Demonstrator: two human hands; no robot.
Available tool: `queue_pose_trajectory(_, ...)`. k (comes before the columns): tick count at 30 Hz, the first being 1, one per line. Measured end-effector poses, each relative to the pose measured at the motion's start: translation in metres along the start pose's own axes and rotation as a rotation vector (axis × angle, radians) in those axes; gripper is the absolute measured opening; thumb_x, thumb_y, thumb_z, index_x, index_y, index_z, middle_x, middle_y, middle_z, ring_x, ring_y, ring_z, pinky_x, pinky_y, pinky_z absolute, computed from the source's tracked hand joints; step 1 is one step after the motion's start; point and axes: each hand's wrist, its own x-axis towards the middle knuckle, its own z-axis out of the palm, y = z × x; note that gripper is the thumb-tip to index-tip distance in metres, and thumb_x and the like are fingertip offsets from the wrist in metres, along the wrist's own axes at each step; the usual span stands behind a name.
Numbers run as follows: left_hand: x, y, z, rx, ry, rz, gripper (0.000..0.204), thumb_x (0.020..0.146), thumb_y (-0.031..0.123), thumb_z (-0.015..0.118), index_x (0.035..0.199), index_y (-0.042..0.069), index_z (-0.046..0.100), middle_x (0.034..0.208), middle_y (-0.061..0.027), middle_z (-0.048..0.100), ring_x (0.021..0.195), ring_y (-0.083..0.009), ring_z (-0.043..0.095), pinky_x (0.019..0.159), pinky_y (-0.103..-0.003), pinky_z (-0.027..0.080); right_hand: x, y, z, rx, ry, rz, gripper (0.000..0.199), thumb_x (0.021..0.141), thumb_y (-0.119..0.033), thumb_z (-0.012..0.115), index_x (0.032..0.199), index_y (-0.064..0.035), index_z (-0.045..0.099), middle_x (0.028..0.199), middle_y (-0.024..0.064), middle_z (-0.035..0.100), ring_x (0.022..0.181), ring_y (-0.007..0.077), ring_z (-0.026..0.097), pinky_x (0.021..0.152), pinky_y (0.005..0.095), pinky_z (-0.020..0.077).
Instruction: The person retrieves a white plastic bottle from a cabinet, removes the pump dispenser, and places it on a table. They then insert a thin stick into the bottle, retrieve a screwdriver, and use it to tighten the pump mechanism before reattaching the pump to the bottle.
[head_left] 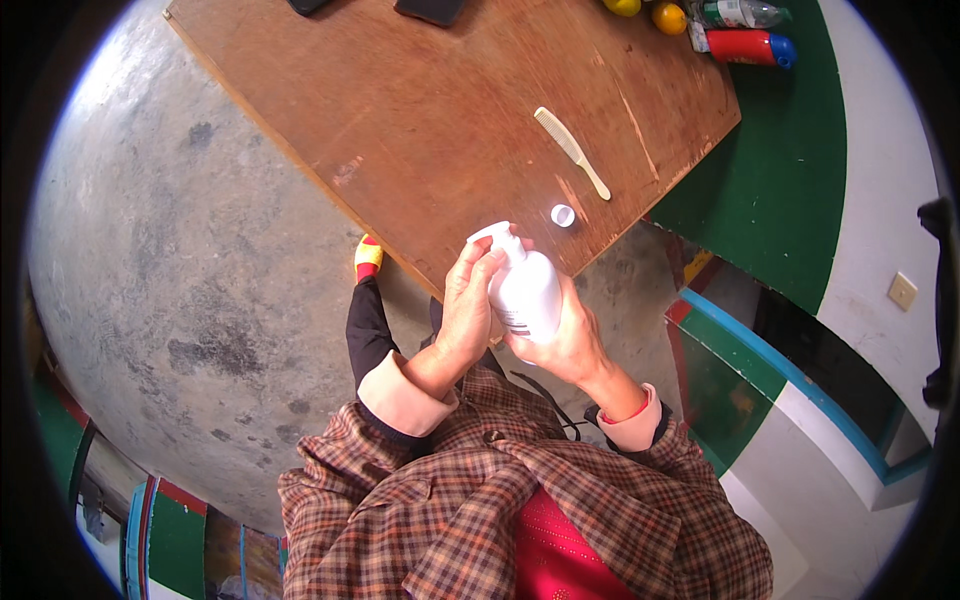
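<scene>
A white pump bottle (527, 295) is held tilted in front of me, just off the near corner of the table. My right hand (570, 335) wraps round its body from the right and below. At the pump head (492, 233), my left hand (467, 300) has its fingers closed about the neck and nozzle; some fingertips are hidden behind the bottle. Past the bottle, a small white cap (563, 215) lies on the tabletop. Farther off lies a cream comb (574, 152) with a handle.
The brown wooden table (420, 120) has its corner close to my hands. Dark flat objects (430, 10) lie at its far edge. At the far right are yellow and orange fruit (668, 17), a clear plastic bottle (742, 13) and a red can with a blue top (750, 47).
</scene>
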Motion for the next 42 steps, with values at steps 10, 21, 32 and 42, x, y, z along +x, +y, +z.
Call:
queue_pose_trajectory(10,-0.005,0.009,-0.005,-0.062,-0.026,-0.066,0.041,0.094,0.027,0.054,0.125,-0.001,0.056,0.119,-0.0134,0.066,0.112,-0.0227,0.06,0.102,-0.037,0.045,-0.007,-0.025,0.001,-0.247,0.045,0.058,0.083,0.067,-0.03,0.088,0.131,-0.0025,0.043,0.111,0.0221,0.065,0.096,0.0399,0.068,0.076,0.0484,0.0559)
queue_pose_trajectory(21,-0.012,0.01,-0.004,-0.019,-0.032,-0.064,0.041,0.095,0.025,0.052,0.126,-0.002,0.056,0.12,-0.0132,0.065,0.113,-0.0221,0.06,0.102,-0.036,0.044,-0.017,-0.018,0.002,-0.192,0.056,0.014,0.083,0.066,-0.027,0.088,0.132,-0.0029,0.043,0.113,0.0217,0.065,0.099,0.0388,0.068,0.077,0.0479,0.056)
queue_pose_trajectory(32,-0.022,0.021,0.001,0.016,-0.163,-0.129,0.042,0.098,0.026,0.051,0.127,-0.002,0.056,0.117,-0.0141,0.067,0.107,-0.0224,0.063,0.098,-0.037,0.049,-0.024,0.014,-0.008,0.67,-0.372,0.145,0.09,0.069,-0.033,0.079,0.141,0.0028,0.038,0.126,0.0146,0.057,0.117,0.0246,0.057,0.1,0.0384,0.0461)
queue_pose_trajectory(42,-0.027,0.027,0.006,0.01,-0.291,-0.176,0.043,0.097,0.028,0.048,0.126,-0.003,0.055,0.119,-0.0161,0.065,0.107,-0.0232,0.063,0.096,-0.037,0.05,-0.029,0.03,0.0,1.273,-0.627,0.363,0.096,0.064,-0.055,0.078,0.132,0.0049,0.046,0.107,0.0188,0.066,0.097,0.0296,0.069,0.087,0.0405,0.057)
